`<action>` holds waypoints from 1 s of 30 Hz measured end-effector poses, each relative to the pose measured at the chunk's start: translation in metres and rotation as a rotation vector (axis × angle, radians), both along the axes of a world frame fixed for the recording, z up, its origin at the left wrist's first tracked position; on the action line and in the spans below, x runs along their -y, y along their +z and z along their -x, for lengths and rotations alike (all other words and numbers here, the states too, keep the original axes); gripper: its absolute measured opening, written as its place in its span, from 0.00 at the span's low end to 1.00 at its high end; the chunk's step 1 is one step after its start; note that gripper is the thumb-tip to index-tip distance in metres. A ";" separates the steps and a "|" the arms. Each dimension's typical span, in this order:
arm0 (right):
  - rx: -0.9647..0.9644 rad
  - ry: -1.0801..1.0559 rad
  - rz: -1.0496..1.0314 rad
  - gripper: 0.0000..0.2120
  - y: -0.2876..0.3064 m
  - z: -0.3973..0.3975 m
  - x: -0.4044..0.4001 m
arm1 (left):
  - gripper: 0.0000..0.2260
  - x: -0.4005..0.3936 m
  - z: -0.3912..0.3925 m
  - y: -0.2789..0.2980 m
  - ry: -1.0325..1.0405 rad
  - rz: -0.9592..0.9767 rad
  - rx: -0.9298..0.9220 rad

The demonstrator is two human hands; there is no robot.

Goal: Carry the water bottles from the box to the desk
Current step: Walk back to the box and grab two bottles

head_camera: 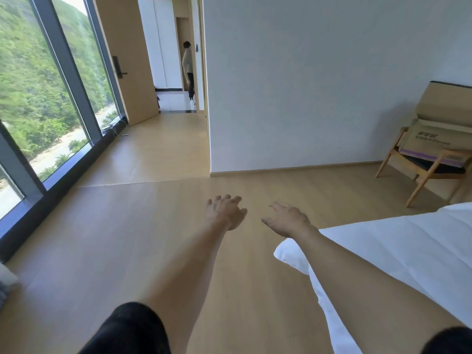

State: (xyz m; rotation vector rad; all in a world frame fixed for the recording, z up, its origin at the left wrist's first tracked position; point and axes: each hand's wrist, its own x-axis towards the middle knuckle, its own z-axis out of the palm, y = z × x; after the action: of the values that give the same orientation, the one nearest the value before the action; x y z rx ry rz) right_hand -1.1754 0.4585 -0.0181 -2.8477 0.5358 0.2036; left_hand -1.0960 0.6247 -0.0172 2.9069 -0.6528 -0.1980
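While both arms reach forward over a smooth, pale wood-plank floor (153, 251), the two hands are empty, with fingers spread loosely and apart from each other. The left hand (224, 213) is tilted with its thumb side up; the right hand (288, 221) is palm down. Each bare forearm ends in a short black sleeve at the bottom edge of the view.

The landmark is one bed (398, 251), covered in a soft, white, lightly creased duvet with a rounded corner. The right forearm crosses above that corner, and both hands hover over the floor just beyond it. Well beyond the bed, against a plain matte white wall (306, 85), stands one angular wooden armchair (419, 169) with a dark seat. On that seat rests one brown cardboard box (434, 139), rectangular, its flaps open, with dark printing and a purple band on its side. No bottles show; the inside of the box cannot be seen.

Far across the floor from the bed, tall glass windows (38, 98) in dark grey frames show green hillside. Beyond them, one flat wooden door (122, 60) with a black handle stands open, and one person (188, 67) stands in the doorway past it.
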 end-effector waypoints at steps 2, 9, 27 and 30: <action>-0.001 -0.003 -0.006 0.30 0.001 -0.031 0.008 | 0.24 0.009 -0.035 -0.003 -0.009 -0.011 -0.013; -0.032 -0.049 -0.001 0.31 -0.010 -0.120 0.055 | 0.24 0.060 -0.138 -0.021 -0.053 -0.031 -0.039; 0.036 -0.069 -0.013 0.30 -0.015 -0.395 0.267 | 0.24 0.272 -0.412 0.006 -0.089 -0.081 0.069; 0.036 -0.093 -0.007 0.31 -0.018 -0.423 0.299 | 0.24 0.306 -0.441 0.004 -0.114 -0.101 0.066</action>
State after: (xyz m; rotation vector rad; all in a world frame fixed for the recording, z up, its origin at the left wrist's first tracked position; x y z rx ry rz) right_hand -0.7523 0.1592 -0.0359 -2.8055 0.6571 0.1377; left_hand -0.6548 0.3186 -0.0134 2.9858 -0.8442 -0.1527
